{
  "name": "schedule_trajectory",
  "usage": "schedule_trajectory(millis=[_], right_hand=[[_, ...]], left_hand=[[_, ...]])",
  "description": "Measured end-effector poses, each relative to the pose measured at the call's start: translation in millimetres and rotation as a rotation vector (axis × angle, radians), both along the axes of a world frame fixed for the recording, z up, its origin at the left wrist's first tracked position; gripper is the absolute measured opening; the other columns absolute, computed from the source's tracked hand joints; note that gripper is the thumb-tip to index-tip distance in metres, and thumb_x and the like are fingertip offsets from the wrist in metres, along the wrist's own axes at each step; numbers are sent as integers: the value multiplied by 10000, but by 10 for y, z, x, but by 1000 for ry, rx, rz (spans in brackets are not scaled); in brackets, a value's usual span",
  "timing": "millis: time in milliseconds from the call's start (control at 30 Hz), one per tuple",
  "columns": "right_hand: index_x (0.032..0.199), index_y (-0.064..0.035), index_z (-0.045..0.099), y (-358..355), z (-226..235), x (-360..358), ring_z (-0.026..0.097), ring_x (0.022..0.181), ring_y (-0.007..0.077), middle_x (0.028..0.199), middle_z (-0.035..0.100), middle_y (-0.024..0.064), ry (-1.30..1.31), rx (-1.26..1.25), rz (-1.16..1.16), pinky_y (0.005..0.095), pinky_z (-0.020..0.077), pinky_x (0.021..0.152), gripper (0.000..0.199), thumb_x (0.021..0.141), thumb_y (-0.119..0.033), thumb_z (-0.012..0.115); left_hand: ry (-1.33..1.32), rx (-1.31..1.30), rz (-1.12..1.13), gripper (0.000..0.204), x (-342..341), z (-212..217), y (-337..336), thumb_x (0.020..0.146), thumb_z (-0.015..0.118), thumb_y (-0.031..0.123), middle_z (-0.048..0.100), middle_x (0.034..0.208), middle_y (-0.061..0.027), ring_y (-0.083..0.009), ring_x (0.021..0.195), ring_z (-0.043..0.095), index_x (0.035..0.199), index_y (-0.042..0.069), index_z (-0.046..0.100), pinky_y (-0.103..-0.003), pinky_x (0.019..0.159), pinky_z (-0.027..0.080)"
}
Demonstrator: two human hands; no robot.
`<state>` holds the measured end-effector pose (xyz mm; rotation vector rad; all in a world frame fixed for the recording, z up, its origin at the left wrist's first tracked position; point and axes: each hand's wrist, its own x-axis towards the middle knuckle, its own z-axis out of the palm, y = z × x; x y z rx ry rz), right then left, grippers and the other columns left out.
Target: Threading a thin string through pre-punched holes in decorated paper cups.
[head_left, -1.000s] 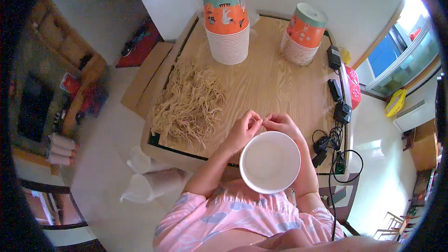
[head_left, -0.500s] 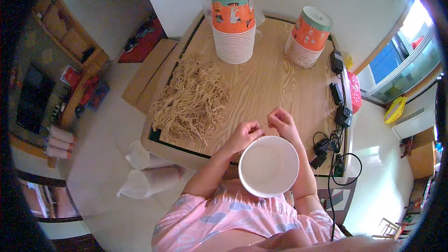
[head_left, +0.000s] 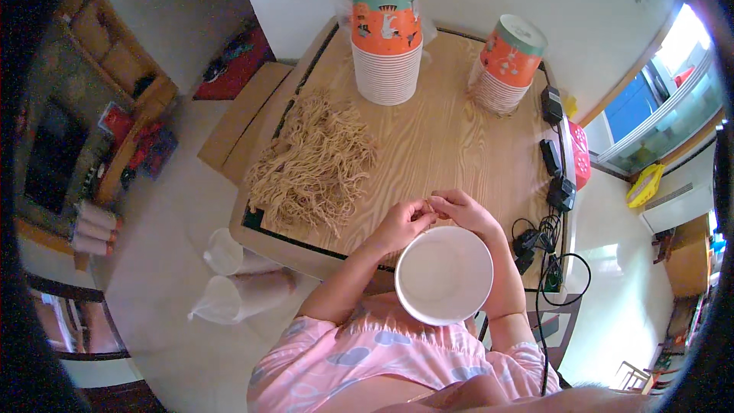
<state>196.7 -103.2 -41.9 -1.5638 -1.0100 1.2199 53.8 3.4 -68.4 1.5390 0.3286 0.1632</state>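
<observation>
A white paper bucket [head_left: 443,275] rests between my forearms close to my body, its open mouth toward me and its inside bare. Just beyond its rim, my left hand [head_left: 404,225] is closed in a pinch, thumb against fingers. My right hand [head_left: 463,212] is closed too, its fingertips meeting those of the left. Whatever lies between the fingertips is too small to make out. A loose heap of tan twisted cords [head_left: 313,164] lies on the wooden table [head_left: 436,145], to the left of my hands.
Upside-down stacks of orange-and-green paper buckets, one taller [head_left: 387,38] and one shorter [head_left: 510,61], stand at the table's back. Black power adapters and tangled cables [head_left: 544,241] line the right edge. Bagged stacks of cups [head_left: 241,298] lie on the floor at left.
My right hand has come left and down, and its fingertips now meet the left hand's. Before, a small gap separated them. The bucket has shifted only slightly.
</observation>
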Motion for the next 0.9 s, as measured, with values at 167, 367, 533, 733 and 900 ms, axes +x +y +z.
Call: schedule_trajectory(millis=[167,367,533,733,900], right_hand=[[756,-43,509,-16,45,-60,396,653,48,678,439,-47,74,9,-77,212,340,566,230,931,-188,472],[760,-42,503,-21,122,-42,382,626,56,667,421,-45,45,58,-34,214,325,552,223,927,-188,481],[842,-6,554,-26,-22,76,423,677,79,701,498,-16,-125,-28,-43,251,383,587,234,911,-226,517],[755,-41,476,-8,68,6,379,652,69,675,408,-38,-20,97,-4,222,328,590,244,932,-208,471],[793,-31,480,-42,65,27,411,695,89,712,428,-23,68,83,-37,226,363,644,154,912,-129,479]], left_hand=[[-49,27,29,119,-27,9,5,864,548,95,605,776,3,-71,721,537,912,2,605,-243,638,454],[-1,102,50,131,-45,76,9,860,561,116,543,668,10,-61,637,488,781,11,560,-245,565,421],[-8,109,53,139,-33,120,3,851,571,119,517,650,13,-62,614,461,760,17,544,-243,539,399],[-25,110,63,146,-31,128,14,846,575,111,501,638,15,-62,609,455,742,18,531,-242,530,394],[-30,83,65,143,-22,122,12,848,571,99,501,634,9,-65,607,457,740,15,528,-242,532,396]])
